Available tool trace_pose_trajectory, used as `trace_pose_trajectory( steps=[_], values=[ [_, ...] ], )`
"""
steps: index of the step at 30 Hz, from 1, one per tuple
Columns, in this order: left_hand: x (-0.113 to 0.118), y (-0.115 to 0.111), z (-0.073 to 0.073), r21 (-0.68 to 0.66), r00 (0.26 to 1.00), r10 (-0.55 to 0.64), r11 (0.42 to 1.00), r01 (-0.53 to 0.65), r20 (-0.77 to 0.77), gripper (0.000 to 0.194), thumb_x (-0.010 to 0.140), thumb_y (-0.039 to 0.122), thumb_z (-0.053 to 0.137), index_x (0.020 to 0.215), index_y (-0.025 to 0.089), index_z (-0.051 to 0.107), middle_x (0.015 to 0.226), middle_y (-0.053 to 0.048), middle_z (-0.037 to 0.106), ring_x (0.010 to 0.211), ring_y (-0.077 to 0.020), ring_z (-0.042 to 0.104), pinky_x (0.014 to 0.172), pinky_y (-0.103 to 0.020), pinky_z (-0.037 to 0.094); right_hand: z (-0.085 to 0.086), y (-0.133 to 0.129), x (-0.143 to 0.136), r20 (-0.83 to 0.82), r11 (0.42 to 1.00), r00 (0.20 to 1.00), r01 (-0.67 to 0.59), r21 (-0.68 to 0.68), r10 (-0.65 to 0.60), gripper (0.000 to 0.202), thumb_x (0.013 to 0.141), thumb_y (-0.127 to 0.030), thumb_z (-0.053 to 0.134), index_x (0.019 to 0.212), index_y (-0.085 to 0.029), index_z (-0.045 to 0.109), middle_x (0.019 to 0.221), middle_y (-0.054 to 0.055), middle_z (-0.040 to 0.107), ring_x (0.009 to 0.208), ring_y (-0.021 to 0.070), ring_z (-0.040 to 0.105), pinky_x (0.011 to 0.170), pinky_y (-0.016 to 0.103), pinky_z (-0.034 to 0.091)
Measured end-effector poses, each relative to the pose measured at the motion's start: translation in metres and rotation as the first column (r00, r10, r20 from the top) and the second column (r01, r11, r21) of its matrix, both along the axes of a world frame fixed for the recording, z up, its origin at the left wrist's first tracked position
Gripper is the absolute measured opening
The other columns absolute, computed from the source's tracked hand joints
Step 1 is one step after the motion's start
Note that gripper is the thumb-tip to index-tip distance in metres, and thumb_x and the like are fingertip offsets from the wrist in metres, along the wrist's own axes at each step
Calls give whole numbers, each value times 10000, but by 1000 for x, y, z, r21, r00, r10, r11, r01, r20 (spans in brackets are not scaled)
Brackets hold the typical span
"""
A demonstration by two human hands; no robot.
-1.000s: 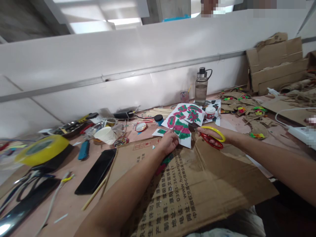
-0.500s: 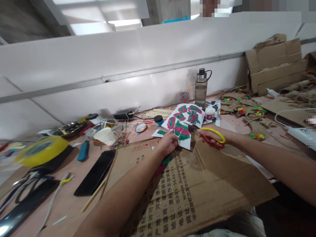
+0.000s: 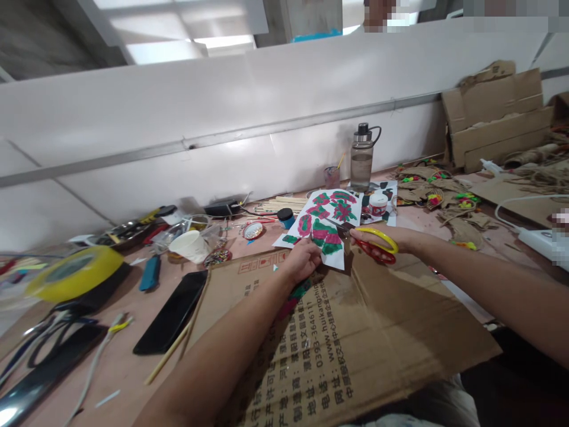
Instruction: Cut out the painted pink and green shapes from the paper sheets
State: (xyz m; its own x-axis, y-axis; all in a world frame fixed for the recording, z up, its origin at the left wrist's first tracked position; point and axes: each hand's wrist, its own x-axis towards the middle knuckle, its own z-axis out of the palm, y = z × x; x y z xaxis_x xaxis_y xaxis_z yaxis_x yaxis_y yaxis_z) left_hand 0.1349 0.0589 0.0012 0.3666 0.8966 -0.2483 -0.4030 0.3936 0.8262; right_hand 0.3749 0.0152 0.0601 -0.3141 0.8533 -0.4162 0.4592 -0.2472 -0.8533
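Observation:
My left hand is closed on the lower left edge of a white sheet of paper painted with green and magenta shapes. My right hand grips scissors with one yellow and one red handle loop. Their blades point left and lie at the paper's right side, partly hidden by it. A slit parts the lower piece of the sheet from its upper part. Beneath both hands is a flat cardboard sheet with printed characters. A small green and magenta patch shows on the cardboard below my left wrist.
Behind the paper stand a water bottle, a white paint jar and a blue jar. Leftward are a paper cup, a black phone and yellow tape. Decorated cardboard pieces lie at right.
The scissors and my right hand have shifted slightly left, toward the paper. The upper part of the sheet lies flatter and has moved a little left. My left hand stays almost in place.

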Motion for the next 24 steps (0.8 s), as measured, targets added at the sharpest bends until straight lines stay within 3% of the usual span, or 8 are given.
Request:
trace_pose_trajectory(
  steps=[4, 10, 16, 20, 24],
  values=[
    [0, -1, 2, -8, 1000, -4, 1000, 4, 7, 453, 509, -53, 667, 721, 225, 379, 645, 78, 476, 567, -79, 505, 557, -218, 448, -4, 5, 3, -12, 999, 1000, -28, 30, 29, 683, 903, -880, 549, 750, -218, 485, 495, -47, 456, 346, 84, 402, 304, 200, 349],
    [0, -4, 7, -24, 999, -16, 1000, 17, 50, 400, 508, -77, 641, 702, 210, 441, 617, 73, 527, 543, -80, 534, 576, -217, 484, -8, 7, 11, -58, 999, 998, 16, 33, -14, 683, 797, -876, 680, 834, -203, 565, 512, -67, 464, 359, 71, 379, 303, 184, 303],
    [-3, 1, 12, -143, 994, -58, 987, 71, 93, 265, 594, -29, 662, 641, 187, 516, 552, 38, 560, 461, -75, 518, 517, -206, 478, -7, 2, 11, -67, 999, 998, 19, 39, -17, 721, 742, -891, 711, 863, -190, 593, 494, -76, 467, 362, 64, 372, 324, 182, 312],
    [0, 5, 14, -112, 989, 25, 994, -8, 147, 111, 726, 56, 698, 774, 147, 656, 711, -28, 715, 494, -82, 576, 521, -202, 512, -5, -5, 9, -83, 998, 996, 24, 59, -19, 741, 704, -900, 730, 828, -187, 571, 526, -71, 487, 384, 50, 379, 352, 175, 310],
    [4, 7, 8, -48, 988, 135, 990, -132, 74, 122, 725, 73, 720, 785, 158, 657, 741, -40, 745, 603, -141, 677, 600, -254, 578, -6, -8, 14, -10, 994, 1000, -26, 105, 28, 716, 782, -889, 678, 849, -183, 580, 532, -73, 481, 372, 45, 351, 343, 179, 273]
  ],
)
